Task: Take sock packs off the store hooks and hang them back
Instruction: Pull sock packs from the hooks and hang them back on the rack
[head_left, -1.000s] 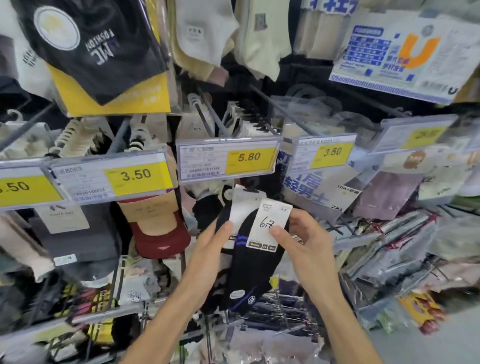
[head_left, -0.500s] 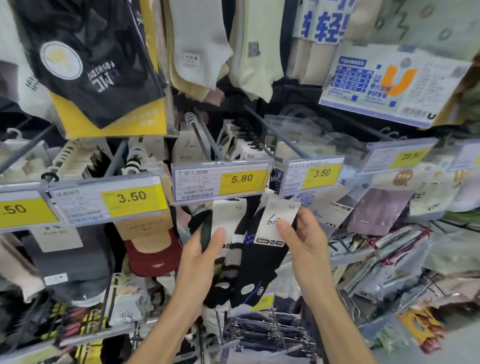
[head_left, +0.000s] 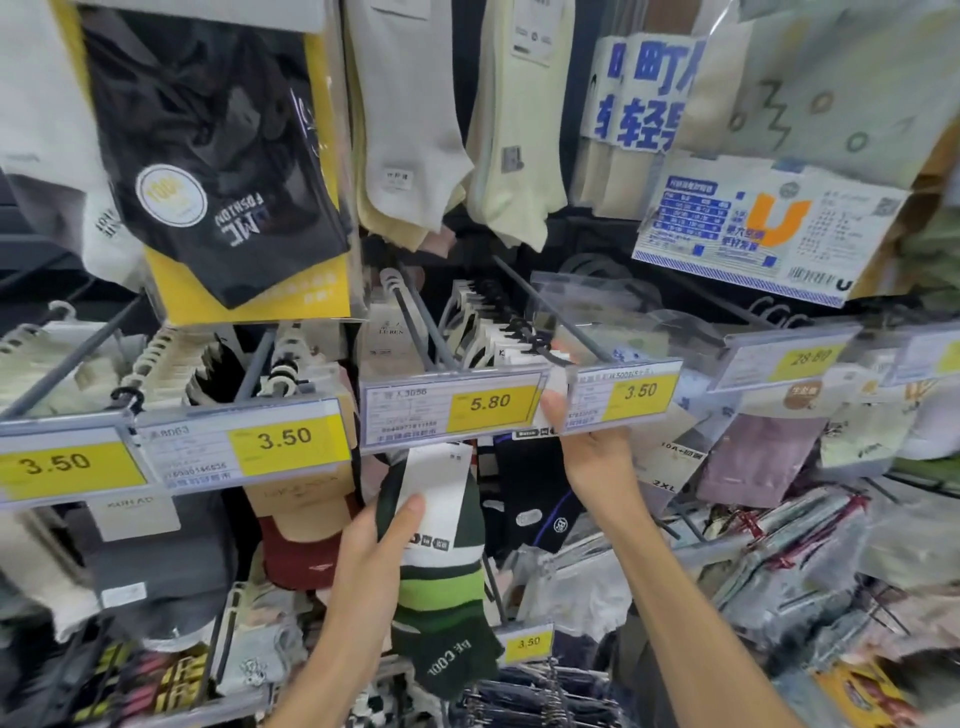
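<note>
My left hand (head_left: 371, 551) grips a green striped sock pack (head_left: 441, 582) with a white card top, holding it below the 5.80 price tag (head_left: 452, 408). My right hand (head_left: 592, 441) is raised to the tip of the hook (head_left: 524, 338) behind that tag, pinching the white card of a black sock pack (head_left: 530, 499) that hangs down beside the green one. Several more card-topped packs sit in a row on that hook. My right fingertips are partly hidden behind the price tags.
Price tags marked 3.50 (head_left: 244, 449) and 3.50 (head_left: 623, 395) flank the hook. A black and yellow sock pack (head_left: 228, 171) hangs above left, cream socks (head_left: 514, 130) above centre. Bagged goods (head_left: 779, 545) crowd the lower right shelf.
My right hand has lifted the black pack's card up to the hook tip behind the 5.80 tag. My left hand has shifted onto a green striped pack, and the view has moved closer.
</note>
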